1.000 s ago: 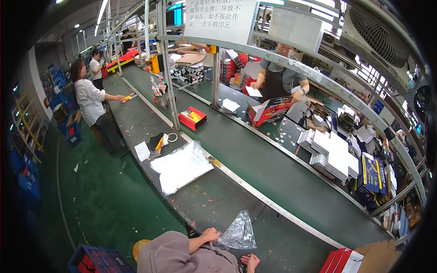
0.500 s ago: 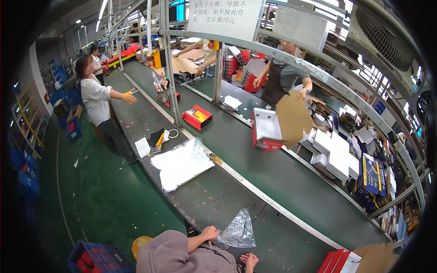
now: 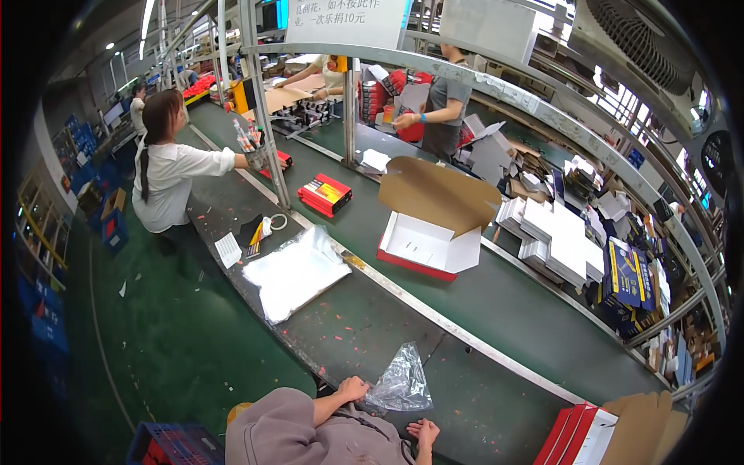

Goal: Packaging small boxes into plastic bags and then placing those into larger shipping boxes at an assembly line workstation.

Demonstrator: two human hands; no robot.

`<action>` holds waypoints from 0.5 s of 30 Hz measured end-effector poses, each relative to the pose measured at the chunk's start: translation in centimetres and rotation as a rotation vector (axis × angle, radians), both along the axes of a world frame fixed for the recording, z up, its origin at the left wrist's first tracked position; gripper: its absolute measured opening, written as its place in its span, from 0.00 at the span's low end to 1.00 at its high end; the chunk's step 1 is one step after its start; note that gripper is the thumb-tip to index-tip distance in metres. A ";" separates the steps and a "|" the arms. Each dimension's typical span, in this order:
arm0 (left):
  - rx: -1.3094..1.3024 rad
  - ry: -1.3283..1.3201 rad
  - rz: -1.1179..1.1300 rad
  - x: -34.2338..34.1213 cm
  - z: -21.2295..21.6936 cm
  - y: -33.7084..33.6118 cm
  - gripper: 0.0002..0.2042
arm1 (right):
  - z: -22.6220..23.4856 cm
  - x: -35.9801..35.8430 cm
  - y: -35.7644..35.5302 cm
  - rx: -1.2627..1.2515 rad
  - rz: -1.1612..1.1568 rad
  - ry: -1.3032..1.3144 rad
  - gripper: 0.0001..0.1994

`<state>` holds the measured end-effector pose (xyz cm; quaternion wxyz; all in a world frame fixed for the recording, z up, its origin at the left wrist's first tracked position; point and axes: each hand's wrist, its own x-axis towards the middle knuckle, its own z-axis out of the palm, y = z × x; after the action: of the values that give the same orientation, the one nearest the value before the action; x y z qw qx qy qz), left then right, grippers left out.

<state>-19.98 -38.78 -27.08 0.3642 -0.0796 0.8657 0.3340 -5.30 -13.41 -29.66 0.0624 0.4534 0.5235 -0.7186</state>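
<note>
On the near edge of the dark bench, my left hand (image 3: 353,389) lies with curled fingers beside the corner of a crumpled clear plastic bag (image 3: 403,384). Whether those fingers pinch anything is hidden. My right hand (image 3: 424,434) is off the bag's near right side, its fingers loosely bent and apart, with nothing visible in them. A stack of flat white sheets in clear plastic (image 3: 294,271) is farther up the bench to the left. Open red boxes with white insides (image 3: 570,438) stand at the lower right.
An open red-and-white box (image 3: 418,244) with a brown lid sits on the green conveyor, near a red device (image 3: 325,194). Metal posts (image 3: 265,116) rise between bench and conveyor. A person in white (image 3: 174,170) stands at left; another person (image 3: 446,108) works across the belt.
The open box, held by the person across the belt, now lies on the conveyor, let go. The person in white has leaned toward the belt, reaching near the post. My hands stay almost still.
</note>
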 end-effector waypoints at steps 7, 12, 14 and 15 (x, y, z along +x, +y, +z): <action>0.008 0.003 -0.007 -0.2 0.3 0.2 0.18 | 0.0 -0.3 0.2 -0.017 -0.016 0.000 0.11; 0.051 -0.039 -0.038 -0.6 0.2 -0.3 0.18 | 0.3 -0.5 -0.1 0.017 -0.049 -0.047 0.11; 0.086 -0.066 -0.028 -0.8 -0.1 -0.7 0.18 | 0.4 -0.9 -0.5 0.037 -0.052 -0.069 0.11; 0.118 -0.088 -0.025 -1.0 -0.4 -0.9 0.18 | 0.5 -1.1 -0.6 0.054 -0.062 -0.087 0.10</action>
<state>-20.96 -39.67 -27.51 0.4103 -0.0618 0.8285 0.3760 -6.38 -14.05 -29.12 0.0505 0.5016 0.5251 -0.6856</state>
